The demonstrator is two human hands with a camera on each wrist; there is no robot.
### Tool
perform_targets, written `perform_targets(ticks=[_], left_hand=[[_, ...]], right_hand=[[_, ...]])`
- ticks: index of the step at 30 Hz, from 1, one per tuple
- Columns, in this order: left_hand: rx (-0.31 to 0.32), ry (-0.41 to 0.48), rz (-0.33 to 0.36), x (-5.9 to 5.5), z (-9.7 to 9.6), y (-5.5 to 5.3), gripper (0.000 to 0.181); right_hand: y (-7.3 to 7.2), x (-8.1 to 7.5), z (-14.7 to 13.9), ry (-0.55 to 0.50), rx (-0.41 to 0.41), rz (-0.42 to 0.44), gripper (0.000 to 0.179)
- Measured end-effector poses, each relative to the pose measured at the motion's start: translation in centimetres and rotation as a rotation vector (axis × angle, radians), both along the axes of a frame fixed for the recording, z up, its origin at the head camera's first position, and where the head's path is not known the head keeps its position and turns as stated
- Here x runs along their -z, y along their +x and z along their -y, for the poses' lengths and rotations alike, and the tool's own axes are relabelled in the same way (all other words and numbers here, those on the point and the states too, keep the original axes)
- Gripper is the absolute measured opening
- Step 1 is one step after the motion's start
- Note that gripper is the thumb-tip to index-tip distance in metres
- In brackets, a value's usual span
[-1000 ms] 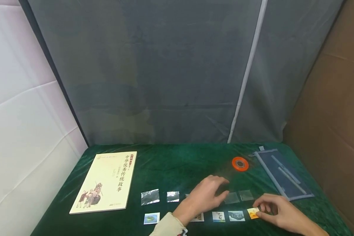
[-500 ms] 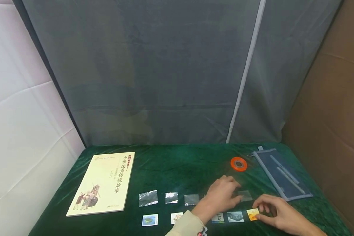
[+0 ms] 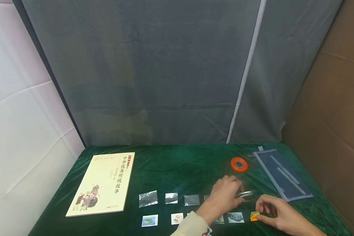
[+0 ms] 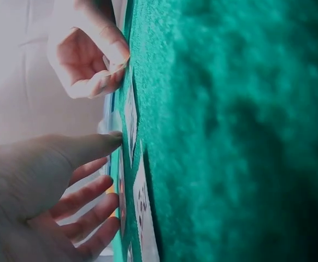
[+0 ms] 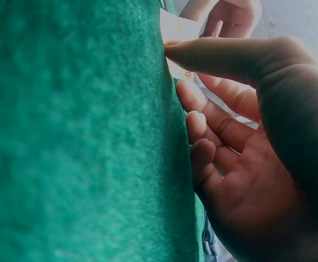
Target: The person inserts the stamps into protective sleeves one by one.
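My right hand (image 3: 278, 213) pinches a small yellow stamp (image 3: 254, 216) between thumb and fingers, close over the green cloth, and the stamp is tilted. In the right wrist view the thumb presses on the face of this stamp (image 5: 176, 30). My left hand (image 3: 226, 194) reaches over the rows and pinches the edge of a small clear plastic sleeve (image 3: 247, 194), which glints and tilts. Near its wrist lie a stamp with a landscape picture (image 3: 236, 217) and a partly covered stamp (image 3: 219, 219). Another sleeve (image 3: 206, 197) shows only at a corner behind the left hand.
Further left are more clear sleeves (image 3: 191, 200) in a row, with stamps (image 3: 149, 220) in a row in front. A cream book (image 3: 103, 183) lies at the left. An orange ring-shaped roll (image 3: 239, 164) and a blue mesh zip pouch (image 3: 283, 175) lie at the back right.
My left hand has moved right along the row to the rightmost sleeve, which has tilted up. My right hand has shifted slightly right and tilted the yellow stamp it lifts.
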State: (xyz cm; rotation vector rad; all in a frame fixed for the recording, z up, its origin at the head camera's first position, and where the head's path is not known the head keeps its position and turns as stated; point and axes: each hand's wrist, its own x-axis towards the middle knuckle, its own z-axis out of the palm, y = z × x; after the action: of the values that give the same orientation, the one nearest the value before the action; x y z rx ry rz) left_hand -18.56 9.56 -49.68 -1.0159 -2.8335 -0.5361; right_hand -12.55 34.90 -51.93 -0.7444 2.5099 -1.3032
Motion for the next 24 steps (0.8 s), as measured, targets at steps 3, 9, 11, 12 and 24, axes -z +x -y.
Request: perform_targets(ticks=[3, 9, 11, 12, 24], left_hand=[[0.001, 0.02, 0.029, -0.2, -0.2, 0.0, 0.024], [0.027, 0.106, 0.119, -0.4, -0.3, 0.2, 0.015], [0.036, 0.144, 0.143, -0.5, 0.0, 0.3, 0.014], [0.039, 0.158, 0.146, -0.5, 0.1, 0.3, 0.014], [0.077, 0.399, 0.233, -0.5, 3.9, 0.9, 0.007]], right_hand=[[0.0, 0.0, 0.0, 0.003, 0.001, 0.005, 0.016], [0.1, 0.1, -0.1, 0.01, 0.002, -0.017, 0.015], [0.1, 0.1, -0.1, 0.007, -0.006, -0.013, 0.015], [0.1, 0.1, -0.1, 0.007, -0.008, -0.012, 0.015], [-0.4, -0.9, 0.0, -0.019, -0.1, 0.042, 0.009]])
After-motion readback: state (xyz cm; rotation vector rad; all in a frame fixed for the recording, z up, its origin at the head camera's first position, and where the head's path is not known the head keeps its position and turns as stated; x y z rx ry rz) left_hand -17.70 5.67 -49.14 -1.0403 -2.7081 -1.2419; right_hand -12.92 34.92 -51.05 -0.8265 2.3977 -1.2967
